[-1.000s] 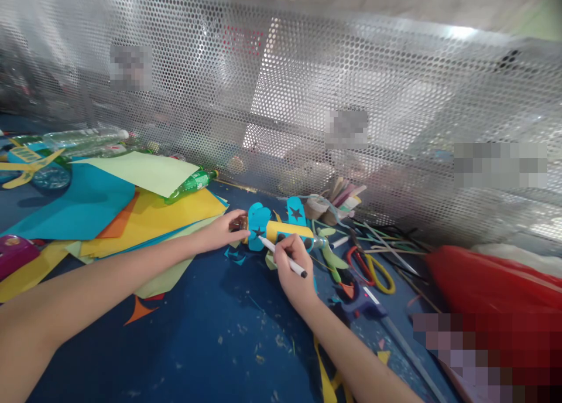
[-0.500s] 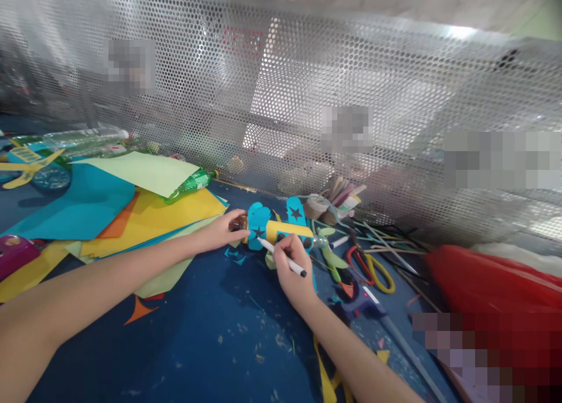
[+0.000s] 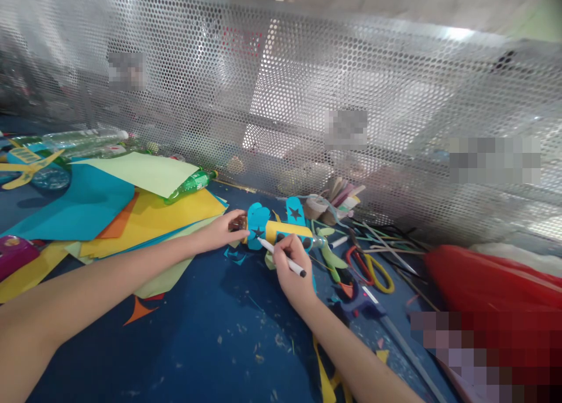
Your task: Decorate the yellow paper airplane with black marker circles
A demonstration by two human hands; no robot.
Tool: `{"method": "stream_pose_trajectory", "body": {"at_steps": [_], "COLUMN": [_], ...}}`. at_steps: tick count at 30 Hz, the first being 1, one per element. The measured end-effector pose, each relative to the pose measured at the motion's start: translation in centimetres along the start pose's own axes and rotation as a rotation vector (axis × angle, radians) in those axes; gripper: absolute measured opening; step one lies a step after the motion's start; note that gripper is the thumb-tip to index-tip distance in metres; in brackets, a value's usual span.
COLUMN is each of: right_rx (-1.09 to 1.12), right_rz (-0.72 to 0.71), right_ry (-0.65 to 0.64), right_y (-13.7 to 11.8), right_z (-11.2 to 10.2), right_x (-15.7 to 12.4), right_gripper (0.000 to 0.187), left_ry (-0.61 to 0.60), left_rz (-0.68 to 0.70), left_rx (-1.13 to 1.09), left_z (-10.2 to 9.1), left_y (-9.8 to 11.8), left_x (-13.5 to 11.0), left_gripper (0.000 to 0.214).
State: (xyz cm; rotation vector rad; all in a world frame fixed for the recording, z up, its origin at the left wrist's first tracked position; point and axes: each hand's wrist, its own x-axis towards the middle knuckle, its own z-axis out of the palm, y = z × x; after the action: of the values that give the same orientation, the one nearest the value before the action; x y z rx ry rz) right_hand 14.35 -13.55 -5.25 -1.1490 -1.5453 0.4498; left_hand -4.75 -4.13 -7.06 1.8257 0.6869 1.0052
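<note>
A plastic bottle made into a model plane (image 3: 285, 229) lies on its side, wrapped in yellow paper with blue paper wings and tail and a green propeller (image 3: 330, 256) at its right end. Black stars are drawn on the blue parts. My left hand (image 3: 226, 230) is closed round the bottle's brown left end. In my right hand (image 3: 295, 268) is a white marker (image 3: 281, 256) with a black end, its tip at the star (image 3: 258, 233) on the blue tail piece. Part of the near wing is hidden behind my right hand.
Coloured paper sheets (image 3: 162, 221) and a green bottle (image 3: 195, 183) lie at left. To the right are scissors (image 3: 380, 274), a glue gun (image 3: 362, 303), sticks in a cup (image 3: 338, 201) and a red bag (image 3: 492, 286). A perforated metal screen (image 3: 281, 92) stands behind.
Almost nothing differs. Both hands, the bottle plane and the marker keep their places, with the marker tip still at the star on the tail.
</note>
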Motion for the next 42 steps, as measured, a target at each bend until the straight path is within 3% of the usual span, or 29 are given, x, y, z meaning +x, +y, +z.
{"method": "stream_pose_trajectory", "body": {"at_steps": [11,21,42], "right_rx": [-0.01,-0.002,-0.031], "right_rz": [-0.022,-0.01,-0.043], "right_ry": [-0.053,0.017,0.002], "right_y": [0.37,-0.01,-0.1], "right_z": [-0.02,-0.01,-0.04], "right_x": [-0.14,-0.07,-0.02], "right_gripper": [0.018,0.02,0.02], "left_ry": [-0.01,-0.001,-0.005], "left_rz": [-0.005,-0.012,0.008], "left_rx": [-0.02,-0.014,-0.014], "left_z": [-0.03,0.02,0.05], "left_y": [0.15,0.35,0.19], "left_x": [-0.05,-0.05,0.0], "left_gripper": [0.047,0.047,0.047]}}
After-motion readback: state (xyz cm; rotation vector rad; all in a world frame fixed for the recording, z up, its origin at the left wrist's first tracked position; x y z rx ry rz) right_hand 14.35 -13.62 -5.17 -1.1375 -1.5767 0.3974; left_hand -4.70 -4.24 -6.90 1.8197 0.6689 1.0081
